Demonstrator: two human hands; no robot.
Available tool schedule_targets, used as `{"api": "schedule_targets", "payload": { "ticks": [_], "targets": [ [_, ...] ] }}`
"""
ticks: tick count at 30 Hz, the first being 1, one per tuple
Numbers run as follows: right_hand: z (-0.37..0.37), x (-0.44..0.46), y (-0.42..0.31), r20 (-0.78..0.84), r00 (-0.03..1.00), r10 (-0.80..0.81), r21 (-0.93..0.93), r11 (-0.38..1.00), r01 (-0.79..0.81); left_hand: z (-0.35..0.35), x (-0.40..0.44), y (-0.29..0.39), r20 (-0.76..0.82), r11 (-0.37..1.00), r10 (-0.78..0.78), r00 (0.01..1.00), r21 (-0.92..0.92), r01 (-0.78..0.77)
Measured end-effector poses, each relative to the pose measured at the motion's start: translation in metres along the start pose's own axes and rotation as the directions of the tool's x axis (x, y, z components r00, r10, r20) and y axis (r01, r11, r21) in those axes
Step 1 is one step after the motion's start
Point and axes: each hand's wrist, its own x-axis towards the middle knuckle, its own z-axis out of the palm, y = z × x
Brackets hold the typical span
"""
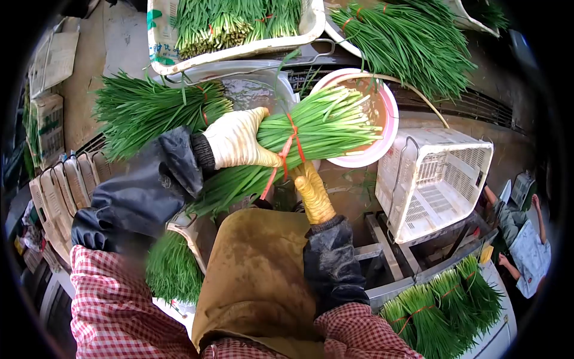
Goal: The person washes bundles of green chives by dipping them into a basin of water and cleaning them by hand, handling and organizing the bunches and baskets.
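My left hand (239,139), in a pale ribbed glove, grips a thick bundle of garlic chives (326,122) from above, thumb and fingers spread across it. A red tie (292,134) circles the bundle, its loose ends hanging down. My right hand (313,191), in a yellowed glove, is closed at the bundle's lower edge beside the tie; its fingertips are partly hidden. The pale stem ends point right, over a pink-rimmed bucket (388,122) of brown water. The green leaves trail down to the left, below my left wrist.
Behind the bundle stands a tub of water (254,90), with tied chives (155,105) at its left. A white crate (236,48) of chives is at the back. An upturned crate (439,179) lies right, near more bundles (442,305). Another person (526,239) is at far right.
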Motion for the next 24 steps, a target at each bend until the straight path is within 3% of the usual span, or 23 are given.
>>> {"api": "schedule_targets", "payload": {
  "ticks": [2, 3, 4, 6, 8, 9, 10, 12, 13, 14, 15, 16, 17, 18, 20, 22, 23, 24],
  "targets": [
    [0.001, -0.009, -0.005, -0.058, 0.998, -0.040, 0.082, 0.996, 0.045, 0.013, 0.005, 0.010, 0.137, 0.940, 0.011, 0.990, -0.340, 0.037],
    [0.002, -0.015, -0.011, -0.090, 0.995, -0.052, 0.153, 0.986, 0.065, 0.012, 0.002, 0.035, 0.193, 0.775, 0.007, 0.981, -0.621, 0.117],
    [0.015, -0.035, -0.040, -0.168, 0.986, 0.023, 0.315, 0.949, 0.031, 0.014, -0.005, 0.059, 0.266, 0.516, 0.020, 0.964, -0.829, 0.217],
    [-0.004, -0.036, -0.052, -0.117, 0.992, -0.043, 0.274, 0.959, 0.073, 0.034, 0.000, 0.071, 0.220, 0.289, 0.076, 0.973, -0.938, 0.189],
    [0.003, -0.058, -0.070, -0.157, 0.988, -0.004, 0.381, 0.922, 0.064, 0.074, -0.003, 0.077, 0.033, 0.199, -0.003, 0.999, -0.979, 0.033],
    [-0.004, -0.063, -0.074, -0.141, 0.988, 0.057, 0.395, 0.919, 0.003, 0.088, -0.007, 0.086, -0.043, 0.249, -0.082, 0.996, -0.968, -0.021],
    [-0.013, -0.069, -0.077, -0.124, 0.984, 0.125, 0.408, 0.911, -0.064, 0.097, -0.012, 0.088, -0.084, 0.400, -0.067, 0.994, -0.915, -0.051],
    [-0.053, -0.073, -0.054, -0.134, 0.976, 0.172, 0.402, 0.910, -0.105, 0.087, -0.022, 0.082, 0.103, 0.787, -0.059, 0.993, -0.607, 0.110],
    [-0.081, -0.074, -0.034, -0.176, 0.952, 0.250, 0.294, 0.936, -0.192, 0.145, -0.003, 0.024, -0.002, 0.710, -0.159, 0.987, -0.695, 0.113],
    [-0.097, -0.075, -0.021, -0.221, 0.921, 0.321, 0.187, 0.941, -0.283, 0.151, 0.006, -0.005, -0.248, 0.884, -0.262, 0.932, -0.450, 0.129],
    [-0.097, -0.076, -0.029, -0.164, 0.923, 0.347, 0.368, 0.890, -0.270, 0.113, -0.007, 0.019, -0.548, 0.979, -0.182, 0.817, -0.180, 0.097],
    [-0.108, -0.075, -0.024, -0.149, 0.920, 0.362, 0.367, 0.884, -0.289, 0.100, 0.000, 0.019, -0.685, 0.987, -0.158, 0.711, -0.081, 0.141],
    [-0.122, -0.069, -0.016, -0.181, 0.895, 0.408, 0.330, 0.882, -0.336, 0.103, 0.015, 0.004, -0.799, 0.997, -0.066, 0.598, -0.035, 0.064],
    [-0.135, -0.065, -0.007, -0.218, 0.864, 0.454, 0.297, 0.874, -0.384, 0.113, 0.034, -0.009, -0.774, 0.983, -0.120, 0.621, -0.182, -0.038],
    [-0.155, -0.055, 0.003, -0.241, 0.835, 0.495, 0.305, 0.855, -0.419, 0.140, 0.079, 0.003, -0.560, 0.739, -0.344, 0.754, -0.656, -0.150],
    [-0.166, -0.049, 0.004, -0.315, 0.890, 0.330, 0.084, 0.944, -0.320, 0.187, 0.128, 0.003, -0.338, 0.672, -0.394, 0.855, -0.740, 0.017],
    [-0.166, -0.047, -0.003, -0.319, 0.882, 0.347, 0.137, 0.938, -0.319, 0.212, 0.141, 0.015, -0.059, 0.365, -0.455, 0.888, -0.923, 0.125],
    [-0.165, -0.041, -0.010, -0.323, 0.875, 0.361, 0.147, 0.932, -0.330, 0.235, 0.146, 0.024, 0.151, 0.146, -0.398, 0.905, -0.963, 0.225]
  ]
}}
